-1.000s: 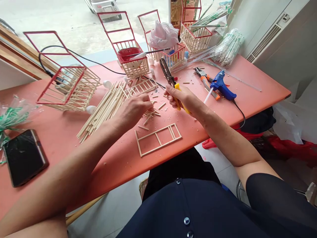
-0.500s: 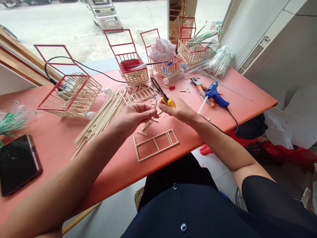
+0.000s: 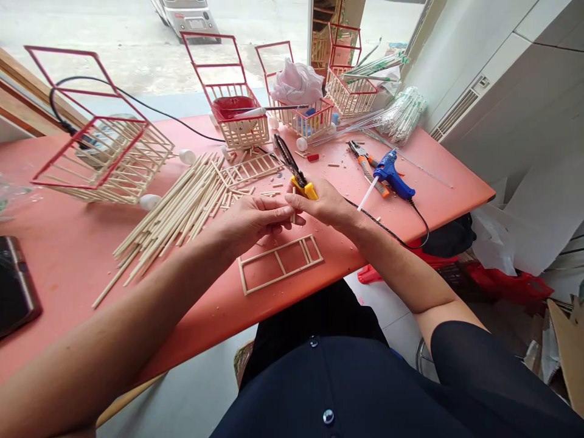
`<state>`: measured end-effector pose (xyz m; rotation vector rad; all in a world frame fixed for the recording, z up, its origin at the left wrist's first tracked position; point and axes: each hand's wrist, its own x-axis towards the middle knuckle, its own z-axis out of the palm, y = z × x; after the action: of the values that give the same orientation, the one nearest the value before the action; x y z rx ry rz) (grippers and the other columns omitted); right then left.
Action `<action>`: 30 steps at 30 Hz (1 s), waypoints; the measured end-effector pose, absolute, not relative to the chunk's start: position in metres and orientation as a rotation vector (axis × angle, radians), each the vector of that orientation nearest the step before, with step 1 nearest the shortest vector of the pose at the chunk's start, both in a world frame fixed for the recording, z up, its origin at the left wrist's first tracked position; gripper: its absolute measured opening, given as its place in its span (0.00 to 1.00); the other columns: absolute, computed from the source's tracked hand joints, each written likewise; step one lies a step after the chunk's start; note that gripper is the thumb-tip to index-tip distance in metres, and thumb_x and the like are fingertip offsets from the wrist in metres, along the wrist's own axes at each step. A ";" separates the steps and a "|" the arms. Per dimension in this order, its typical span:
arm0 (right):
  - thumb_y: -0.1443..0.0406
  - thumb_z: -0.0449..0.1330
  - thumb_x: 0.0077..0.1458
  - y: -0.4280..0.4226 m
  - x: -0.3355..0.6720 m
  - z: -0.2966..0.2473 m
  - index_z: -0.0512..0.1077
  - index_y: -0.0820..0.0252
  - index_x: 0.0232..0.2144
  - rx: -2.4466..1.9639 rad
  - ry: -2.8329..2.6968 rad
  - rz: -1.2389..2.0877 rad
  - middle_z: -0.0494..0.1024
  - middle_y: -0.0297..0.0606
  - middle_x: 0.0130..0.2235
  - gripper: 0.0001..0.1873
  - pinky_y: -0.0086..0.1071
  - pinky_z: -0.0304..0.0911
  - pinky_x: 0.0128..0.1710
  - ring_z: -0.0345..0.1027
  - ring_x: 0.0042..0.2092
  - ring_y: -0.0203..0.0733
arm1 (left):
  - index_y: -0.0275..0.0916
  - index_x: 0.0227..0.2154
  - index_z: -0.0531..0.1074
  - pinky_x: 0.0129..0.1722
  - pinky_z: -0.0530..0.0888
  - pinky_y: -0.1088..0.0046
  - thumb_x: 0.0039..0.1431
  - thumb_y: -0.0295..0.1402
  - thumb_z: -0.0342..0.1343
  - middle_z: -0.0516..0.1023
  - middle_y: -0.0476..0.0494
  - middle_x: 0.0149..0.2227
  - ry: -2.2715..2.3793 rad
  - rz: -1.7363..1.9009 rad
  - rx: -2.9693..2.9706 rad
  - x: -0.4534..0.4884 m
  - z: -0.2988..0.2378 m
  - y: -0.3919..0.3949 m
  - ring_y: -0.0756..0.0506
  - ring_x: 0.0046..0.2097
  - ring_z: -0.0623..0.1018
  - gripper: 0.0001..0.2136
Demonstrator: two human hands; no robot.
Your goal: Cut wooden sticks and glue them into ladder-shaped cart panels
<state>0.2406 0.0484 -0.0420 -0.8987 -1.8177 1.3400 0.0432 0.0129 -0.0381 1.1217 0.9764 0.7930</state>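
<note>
My left hand [image 3: 249, 220] is closed in a pinch on short wooden sticks [image 3: 292, 210], held upright between both hands. My right hand [image 3: 325, 205] grips the yellow handles of black-jawed cutting pliers [image 3: 292, 165], whose jaws point up and away; its fingertips also touch the sticks. Just below the hands, a flat ladder-like stick frame [image 3: 279, 264] lies on the pink table [image 3: 68, 255]. A loose pile of long wooden sticks [image 3: 171, 210] spreads to the left of my left hand.
Several stick baskets with red frames [image 3: 98, 155] [image 3: 237, 118] [image 3: 308, 112] stand along the far side. A blue glue gun [image 3: 393, 176] with its black cord and orange pliers [image 3: 367, 165] lie at right. A dark phone [image 3: 13, 286] sits at the left edge. Bagged sticks [image 3: 401, 112] lie at the far right.
My left hand picked short sticks off the table and lifted them. My right hand brought the pliers in, and both hands now meet above the flat frame.
</note>
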 end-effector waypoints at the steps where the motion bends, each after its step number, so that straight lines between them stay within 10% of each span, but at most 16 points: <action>1: 0.44 0.71 0.56 0.048 0.241 -0.041 0.66 0.54 0.37 -0.893 -1.813 1.342 0.71 0.30 0.31 0.26 0.34 0.64 0.37 0.67 0.36 0.40 | 0.37 0.29 0.89 0.32 0.72 0.73 0.40 0.49 0.83 0.88 0.34 0.33 0.968 0.791 1.114 0.043 -0.038 0.013 0.49 0.31 0.75 0.20; 30: 0.35 0.60 0.67 0.043 0.274 0.013 0.74 0.60 0.43 -1.147 -2.385 1.213 0.81 0.42 0.42 0.33 0.37 0.63 0.46 0.72 0.45 0.48 | 0.39 0.30 0.89 0.30 0.71 0.70 0.49 0.45 0.78 0.87 0.38 0.30 1.055 0.992 1.401 0.013 0.001 0.016 0.47 0.29 0.76 0.14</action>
<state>0.2737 0.0425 0.0129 -1.1471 -2.3849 1.2126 0.0129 0.0156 0.0005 1.4006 1.0555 0.9919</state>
